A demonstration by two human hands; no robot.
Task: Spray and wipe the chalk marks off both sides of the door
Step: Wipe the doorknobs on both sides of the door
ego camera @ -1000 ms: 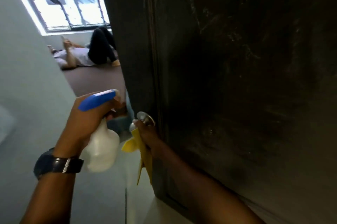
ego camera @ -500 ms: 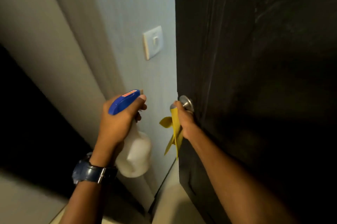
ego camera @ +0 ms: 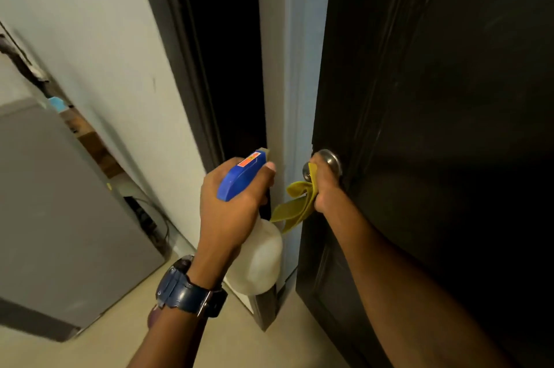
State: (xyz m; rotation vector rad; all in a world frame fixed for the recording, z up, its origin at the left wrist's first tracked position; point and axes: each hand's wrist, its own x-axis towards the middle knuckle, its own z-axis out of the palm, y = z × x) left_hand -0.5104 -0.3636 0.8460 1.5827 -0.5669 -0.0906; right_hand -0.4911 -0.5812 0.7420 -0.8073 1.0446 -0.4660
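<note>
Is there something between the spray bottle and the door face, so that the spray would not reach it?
Nothing visible stands between the spray bottle and the door. The right hand, with the yellow cloth, grips the knob beside it.

A shiny metal knob [ego camera: 328, 159], a soft yellow cloth [ego camera: 295, 204], and a smooth white-and-blue plastic spray bottle [ego camera: 257, 250].
</note>
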